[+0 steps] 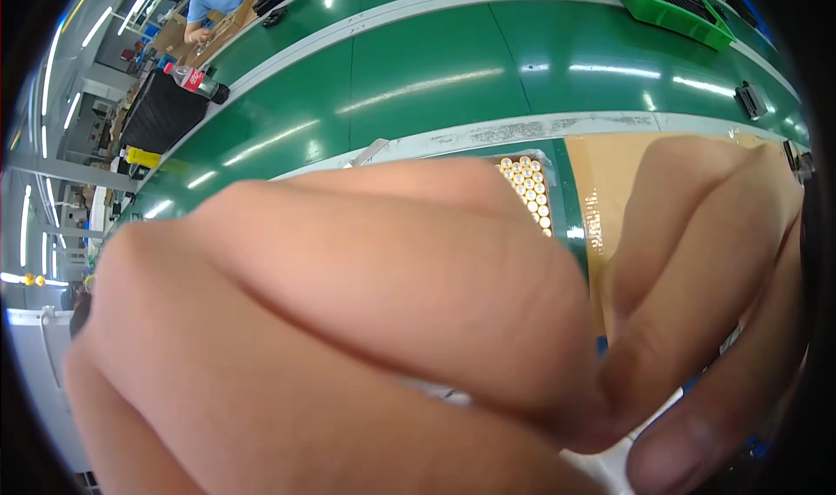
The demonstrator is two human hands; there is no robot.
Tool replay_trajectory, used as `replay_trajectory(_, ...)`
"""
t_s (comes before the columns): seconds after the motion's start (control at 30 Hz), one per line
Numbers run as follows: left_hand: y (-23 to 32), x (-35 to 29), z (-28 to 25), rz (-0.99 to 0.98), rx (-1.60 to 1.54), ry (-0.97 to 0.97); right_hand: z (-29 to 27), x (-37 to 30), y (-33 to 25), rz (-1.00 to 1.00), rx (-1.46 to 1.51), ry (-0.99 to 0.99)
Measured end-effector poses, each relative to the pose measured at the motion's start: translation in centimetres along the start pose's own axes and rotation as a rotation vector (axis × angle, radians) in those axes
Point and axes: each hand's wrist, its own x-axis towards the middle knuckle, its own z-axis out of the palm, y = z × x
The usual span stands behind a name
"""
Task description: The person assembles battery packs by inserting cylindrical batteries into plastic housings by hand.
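Fingers of the left hand [348,321] and right hand [723,303] crowd the lens; either grip's state cannot be told. Behind them, the tray of brass cylinders [527,190] sits on the bench [435,86], risking a blind knock.

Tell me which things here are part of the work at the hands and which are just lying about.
In the work:
- left hand and right hand, close to the lens
- tray of small gold caps, nearest behind them

Lying about:
- green bin
- drink bottle
- small black part

green bench [418,86] bears a tray [526,190] (gold caps) and bottle [193,80].
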Motion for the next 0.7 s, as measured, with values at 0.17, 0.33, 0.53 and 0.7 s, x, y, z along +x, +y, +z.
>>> replay_trajectory(0.17, -1.4, -0.6, -1.3, 0.003, -0.006, -0.041, 2.2, 2.6, 1.5, 0.044, -0.076, 0.007)
replay_trajectory(0.33, -3.2, -3.2, -3.0, 0.006, 0.012, -0.102, 2.4, 2.1, 1.4, 0.055, -0.152, 0.016)
replay_trajectory(0.53, -0.9, -3.0, -4.6, -0.064, 0.069, -0.159, 1.5, -2.6, 1.8, 0.051, -0.165, 0.015)
replay_trajectory(0.7, -0.1, -0.6, -4.0, -0.09, 0.055, -0.208, 3.5, 0.2, 2.1, 0.094, -0.217, 0.039)
